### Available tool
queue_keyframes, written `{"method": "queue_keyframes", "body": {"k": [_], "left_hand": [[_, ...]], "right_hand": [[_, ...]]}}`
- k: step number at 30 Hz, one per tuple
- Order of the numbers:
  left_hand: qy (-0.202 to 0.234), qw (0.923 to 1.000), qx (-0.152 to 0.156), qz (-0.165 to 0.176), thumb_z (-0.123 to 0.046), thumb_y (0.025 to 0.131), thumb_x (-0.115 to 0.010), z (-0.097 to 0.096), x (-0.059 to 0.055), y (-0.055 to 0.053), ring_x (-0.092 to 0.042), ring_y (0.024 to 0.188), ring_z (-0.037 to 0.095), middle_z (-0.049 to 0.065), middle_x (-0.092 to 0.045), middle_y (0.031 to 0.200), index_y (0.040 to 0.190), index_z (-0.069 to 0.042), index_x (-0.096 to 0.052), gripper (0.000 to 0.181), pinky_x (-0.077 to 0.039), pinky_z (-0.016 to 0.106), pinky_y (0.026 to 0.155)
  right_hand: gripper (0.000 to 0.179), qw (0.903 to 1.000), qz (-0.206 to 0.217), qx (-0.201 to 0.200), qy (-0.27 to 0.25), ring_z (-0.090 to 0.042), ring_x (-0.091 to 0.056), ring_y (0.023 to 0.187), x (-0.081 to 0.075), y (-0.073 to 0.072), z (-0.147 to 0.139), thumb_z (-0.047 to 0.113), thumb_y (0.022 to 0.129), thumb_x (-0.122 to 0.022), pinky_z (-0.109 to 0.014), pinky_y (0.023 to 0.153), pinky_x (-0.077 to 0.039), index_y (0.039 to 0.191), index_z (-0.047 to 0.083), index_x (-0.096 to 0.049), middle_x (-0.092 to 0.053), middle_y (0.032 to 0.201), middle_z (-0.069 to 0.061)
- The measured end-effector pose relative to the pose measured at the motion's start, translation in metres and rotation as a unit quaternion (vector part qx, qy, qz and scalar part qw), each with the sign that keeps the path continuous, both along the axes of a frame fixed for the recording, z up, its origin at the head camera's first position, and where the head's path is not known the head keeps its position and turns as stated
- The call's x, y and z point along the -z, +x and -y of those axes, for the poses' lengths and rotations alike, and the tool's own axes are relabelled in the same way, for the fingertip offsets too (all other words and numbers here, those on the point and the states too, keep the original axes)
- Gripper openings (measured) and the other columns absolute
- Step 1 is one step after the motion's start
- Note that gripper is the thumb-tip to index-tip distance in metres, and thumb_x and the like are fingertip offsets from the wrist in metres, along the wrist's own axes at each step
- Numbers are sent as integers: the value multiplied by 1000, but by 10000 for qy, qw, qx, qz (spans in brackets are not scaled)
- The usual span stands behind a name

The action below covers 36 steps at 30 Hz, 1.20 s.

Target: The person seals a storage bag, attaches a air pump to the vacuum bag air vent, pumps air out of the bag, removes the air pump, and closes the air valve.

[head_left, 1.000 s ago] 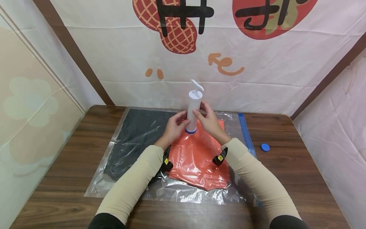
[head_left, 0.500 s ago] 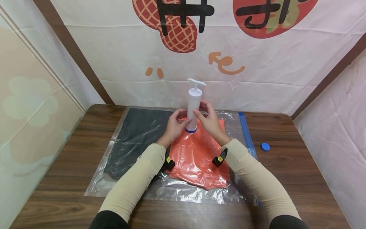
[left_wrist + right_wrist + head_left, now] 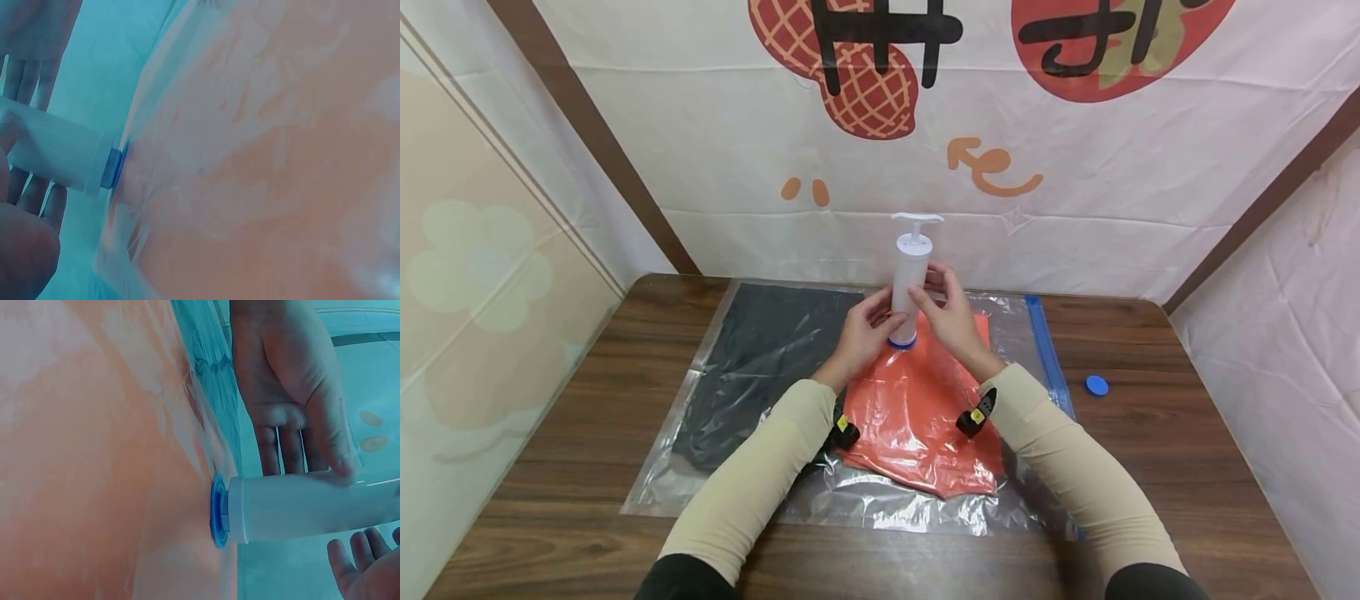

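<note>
A white hand pump (image 3: 910,279) stands upright on the blue valve (image 3: 902,344) of a clear vacuum storage bag (image 3: 940,518). Its T-shaped handle sticks up a little from the barrel, crosswise to me. My left hand (image 3: 859,337) holds the barrel low on the left side, thumb in front. On the right, my right hand (image 3: 953,323) holds it slightly higher, thumb in front and fingers behind. In the right wrist view the pump's nozzle end (image 3: 236,509) meets the blue valve (image 3: 219,511). Folded orange cloth (image 3: 917,417) and dark cloth (image 3: 760,358) lie inside the bag.
A round blue cap (image 3: 1096,385) lies on the wooden table (image 3: 1150,467) right of the bag. The bag's blue zip strip (image 3: 1047,346) runs along its right side. A printed fabric wall (image 3: 737,150) rises behind the table's back edge.
The pump's handle has swung round from a slant to lie crosswise, the pump turning between my hands. Both hands stay on the barrel in nearly the same place.
</note>
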<state>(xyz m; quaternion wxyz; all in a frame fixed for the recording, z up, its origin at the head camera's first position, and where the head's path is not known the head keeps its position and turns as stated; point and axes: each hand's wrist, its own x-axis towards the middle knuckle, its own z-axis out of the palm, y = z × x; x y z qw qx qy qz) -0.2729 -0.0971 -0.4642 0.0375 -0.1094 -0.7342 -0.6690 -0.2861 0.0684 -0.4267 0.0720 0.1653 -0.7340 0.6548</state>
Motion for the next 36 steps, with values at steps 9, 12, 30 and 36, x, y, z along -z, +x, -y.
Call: {"method": "queue_keyframes", "body": {"k": [9,12,30,36], "left_hand": [[-32,9991,-315,-271,-4,101,-63,6,0,0,-60,124,36,23,-61,135,135,4,-59,36,-47,46,107],[28,9992,-319,-240,-5,100,-65,6,0,0,-60,122,37,23,-61,134,134,5,-58,36,-47,46,106],[-200,9997,77,-155,-8,99,-67,1,1,0,-56,131,33,20,-57,143,146,0,-52,50,-46,43,109],[-244,9992,-147,-274,-8,101,-64,5,4,0,-59,126,33,21,-60,138,142,2,-56,43,-47,45,107]], "right_hand": [[42,9998,-175,11,-59,-37,-54,120,0,3,-2,7,102,-61,-48,98,-45,139,-6,-46,-57,132,-27],[43,9997,-226,-66,-22,-40,-53,122,1,5,-1,6,102,-60,-52,99,-44,141,-7,-45,-56,134,-29],[45,9996,-141,-209,141,-36,-52,125,-2,4,5,10,105,-57,-49,107,-42,145,-5,-44,-54,136,-25],[45,9999,-140,-16,28,-38,-51,126,-1,4,3,9,104,-58,-51,106,-42,144,-6,-42,-53,136,-28]]}}
